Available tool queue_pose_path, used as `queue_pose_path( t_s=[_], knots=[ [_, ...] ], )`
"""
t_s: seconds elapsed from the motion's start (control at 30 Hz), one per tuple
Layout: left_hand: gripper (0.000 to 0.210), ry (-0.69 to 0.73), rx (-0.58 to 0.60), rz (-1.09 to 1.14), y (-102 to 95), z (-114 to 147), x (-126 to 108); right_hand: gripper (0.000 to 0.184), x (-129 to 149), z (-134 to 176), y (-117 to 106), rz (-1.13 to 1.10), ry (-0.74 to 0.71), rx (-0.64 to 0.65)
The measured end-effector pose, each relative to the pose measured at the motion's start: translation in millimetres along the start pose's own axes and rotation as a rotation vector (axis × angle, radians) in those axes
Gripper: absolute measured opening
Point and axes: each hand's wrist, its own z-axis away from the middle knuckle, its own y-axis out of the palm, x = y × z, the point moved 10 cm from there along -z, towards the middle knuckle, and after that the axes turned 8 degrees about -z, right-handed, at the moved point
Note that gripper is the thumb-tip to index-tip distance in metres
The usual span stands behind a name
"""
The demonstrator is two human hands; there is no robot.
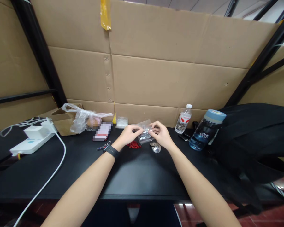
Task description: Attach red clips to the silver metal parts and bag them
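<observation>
Spreading between the forearms, black tabletop (142, 179) runs back from its front edge. Beyond lie silver discs (156, 148) and red cord (134, 145); above them, left hand (128, 135) and right hand (162, 135) pinch a clear plastic bag (144, 137). Rightward stands a bottle marked "AQUA" (200, 135); farther, a water bottle (183, 119), its red label unreadable, before cardboard (151, 82).

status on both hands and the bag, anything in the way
Left hand, right hand: both pinching transparent bag. Bag's contents unclear. Red cord, round metal pieces close by on black table; neither seems in the way.
</observation>
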Motion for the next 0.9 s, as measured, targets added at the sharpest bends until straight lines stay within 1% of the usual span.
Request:
queue_pose_path(
  t_s=[0.07, 0.13, 0.17, 0.2, 0.27, 0.33, 0.37, 0.4, 0.43, 0.5, 0.53, 0.57, 0.6, 0.67, 0.73, 0.77, 0.83, 0.9],
  knots=[
    [0.036, -0.030, -0.091, 0.048, -6.6, -1.0, 7.4, 0.019, 0.9, 0.7, 8.1, 0.012, -0.009, 0.081],
    [0.037, -0.045, -0.146, 0.050, -9.8, -1.0, 11.4, 0.020, -0.4, 1.6, 13.1, 0.039, -0.002, 0.123],
    [0.035, -0.048, -0.153, 0.039, -10.0, -0.9, 11.9, 0.026, -2.5, 2.0, 14.6, 0.045, 0.014, 0.135],
    [0.031, -0.054, -0.162, 0.023, -11.3, -0.4, 11.7, 0.036, -5.5, 2.3, 15.5, 0.044, 0.038, 0.144],
    [0.028, -0.062, -0.239, -0.032, -21.9, 2.6, 8.2, 0.056, -11.7, 2.6, 14.7, 0.034, 0.088, 0.144],
    [0.031, -0.025, -0.350, -0.135, -38.0, 8.3, -4.3, 0.071, -16.1, 2.2, 11.5, 0.035, 0.121, 0.127],
    [0.030, 0.027, -0.366, -0.198, -42.1, 10.5, -14.7, 0.075, -17.2, 1.6, 9.1, 0.046, 0.128, 0.112],
    [0.028, 0.099, -0.335, -0.260, -40.7, 11.6, -26.6, 0.075, -17.5, 1.0, 6.3, 0.061, 0.127, 0.093],
    [0.028, 0.180, -0.260, -0.320, -33.5, 12.3, -38.3, 0.075, -17.1, 0.3, 3.7, 0.075, 0.121, 0.074],
    [0.038, 0.330, -0.064, -0.441, -9.2, 15.5, -55.5, 0.072, -15.6, -0.9, 0.2, 0.084, 0.099, 0.048],
    [0.042, 0.383, 0.009, -0.502, 2.9, 17.7, -60.1, 0.071, -14.5, -1.3, -0.8, 0.076, 0.083, 0.038],
    [0.042, 0.418, 0.050, -0.562, 12.8, 19.2, -62.4, 0.070, -13.8, -1.5, -1.7, 0.060, 0.070, 0.029],
    [0.037, 0.438, 0.060, -0.616, 20.1, 19.4, -63.1, 0.070, -14.0, -1.5, -1.9, 0.038, 0.065, 0.027],
    [0.026, 0.447, 0.023, -0.692, 27.4, 17.4, -61.6, 0.070, -15.8, -1.2, -0.2, -0.016, 0.072, 0.045],
    [0.027, 0.440, -0.031, -0.732, 26.7, 14.3, -57.0, 0.066, -16.6, -0.8, 2.9, -0.079, 0.080, 0.081],
    [0.029, 0.431, -0.052, -0.744, 23.3, 12.8, -52.9, 0.062, -15.6, -0.9, 4.1, -0.109, 0.075, 0.098],
    [0.029, 0.387, -0.097, -0.764, 8.9, 9.5, -40.0, 0.053, -11.3, -1.6, 3.8, -0.151, 0.045, 0.111],
    [0.028, 0.289, -0.176, -0.775, -16.5, 6.6, -19.4, 0.047, -9.0, -2.8, 1.6, -0.147, 0.022, 0.111]
  ],
)
